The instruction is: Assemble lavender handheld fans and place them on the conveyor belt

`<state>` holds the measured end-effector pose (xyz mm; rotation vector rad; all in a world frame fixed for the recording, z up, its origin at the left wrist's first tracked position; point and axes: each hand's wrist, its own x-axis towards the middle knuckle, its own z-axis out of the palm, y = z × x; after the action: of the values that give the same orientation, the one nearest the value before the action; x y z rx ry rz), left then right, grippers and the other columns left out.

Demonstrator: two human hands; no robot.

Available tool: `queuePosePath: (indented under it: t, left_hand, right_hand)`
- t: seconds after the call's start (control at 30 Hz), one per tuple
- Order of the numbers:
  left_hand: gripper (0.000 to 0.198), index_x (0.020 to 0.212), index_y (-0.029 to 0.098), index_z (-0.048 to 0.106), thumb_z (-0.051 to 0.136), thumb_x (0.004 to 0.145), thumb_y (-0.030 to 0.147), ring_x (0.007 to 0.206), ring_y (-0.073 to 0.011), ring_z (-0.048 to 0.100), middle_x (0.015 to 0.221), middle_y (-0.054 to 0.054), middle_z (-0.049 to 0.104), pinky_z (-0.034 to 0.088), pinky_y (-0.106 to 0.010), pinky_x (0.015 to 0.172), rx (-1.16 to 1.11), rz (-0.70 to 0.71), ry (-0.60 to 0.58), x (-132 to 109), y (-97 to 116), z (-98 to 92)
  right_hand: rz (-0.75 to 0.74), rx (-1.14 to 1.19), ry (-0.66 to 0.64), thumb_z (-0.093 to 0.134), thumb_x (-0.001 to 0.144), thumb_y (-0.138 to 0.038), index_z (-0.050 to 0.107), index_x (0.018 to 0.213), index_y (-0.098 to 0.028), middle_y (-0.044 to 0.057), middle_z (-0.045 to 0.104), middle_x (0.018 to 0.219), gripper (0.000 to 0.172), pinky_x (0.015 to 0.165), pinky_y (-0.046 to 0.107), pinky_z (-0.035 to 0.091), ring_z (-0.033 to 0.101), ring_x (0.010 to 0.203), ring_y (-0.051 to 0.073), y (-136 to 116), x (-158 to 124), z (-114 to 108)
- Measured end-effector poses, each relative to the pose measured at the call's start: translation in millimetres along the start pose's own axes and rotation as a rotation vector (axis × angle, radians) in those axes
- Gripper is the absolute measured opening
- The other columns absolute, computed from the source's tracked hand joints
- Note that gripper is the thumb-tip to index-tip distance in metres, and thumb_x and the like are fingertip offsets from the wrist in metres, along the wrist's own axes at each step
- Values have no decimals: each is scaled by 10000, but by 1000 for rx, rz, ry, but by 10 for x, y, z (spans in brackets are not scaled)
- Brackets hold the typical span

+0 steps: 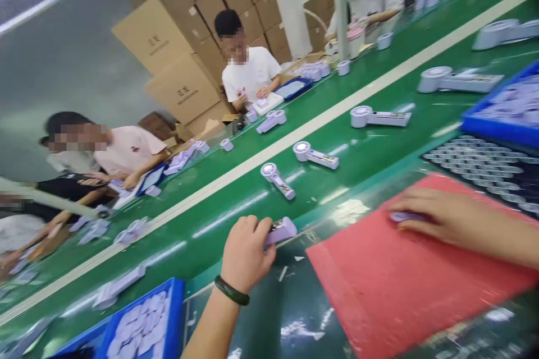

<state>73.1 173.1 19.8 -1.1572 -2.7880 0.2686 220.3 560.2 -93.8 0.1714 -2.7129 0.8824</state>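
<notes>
Lilac device [287, 229] juts from the clasping left grip [247, 247]; right grip [440, 212] grasps lilac piece [404, 216].

4 o'clock: lavender piece [405, 216] partly hidden by right hand [435, 214] — full outline untold | 6 o'clock: lavender handle housing [287, 229], one end concealed in left hand [247, 247] | 7 o'clock: blue parts tray [177, 305], cut by bottom edge | 3 o'clock: another blue tray [488, 127], cut by right edge | 10 o'clock: carton's small print [187, 96] — unreadable

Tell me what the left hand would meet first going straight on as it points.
Probably the round-headed lilac piece on the green belt, just ahead of the left hand and its held lilac part; depth is unclear, so it might miss.
</notes>
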Motion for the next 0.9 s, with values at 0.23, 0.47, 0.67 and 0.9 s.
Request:
queuePosePath:
  t: [0.23,0.47,0.67,0.9]
  left_hand:
    - [479,1248,250,568,792,834,335,984,-250,515,1071,-51,550,505,-420,855,-130,381,161,170,1509,-47]
    - [357,1184,209,576,733,873,286,1026,-260,515,1120,-61,570,509,-454,905,-328,260,7,182,1539,28]
    - [519,1270,221,499,779,833,228,1061,-222,534,1171,-45,594,458,-396,943,-699,236,195,114,1561,100]
    - [167,1081,206,626,652,918,179,1013,-188,537,1070,-32,610,435,-345,903,-782,260,259,116,1602,121]
  right_hand:
    - [40,-68,-95,607,949,-324,655,1262,-216,110,605,1226,334,973,457,492,561,1142,280,-199,-200,-180]
    - [12,21,-12,392,1042,-369,690,1127,-231,64,684,1107,339,916,438,489,611,1049,251,-360,-214,-284]
    - [26,164,-84,318,1042,-378,639,1203,-254,40,717,1092,380,776,386,485,672,945,237,-872,-144,-280]
    - [125,-11,-232,367,1028,-343,591,949,-195,54,666,812,280,592,347,331,607,708,241,-1058,-57,-136]
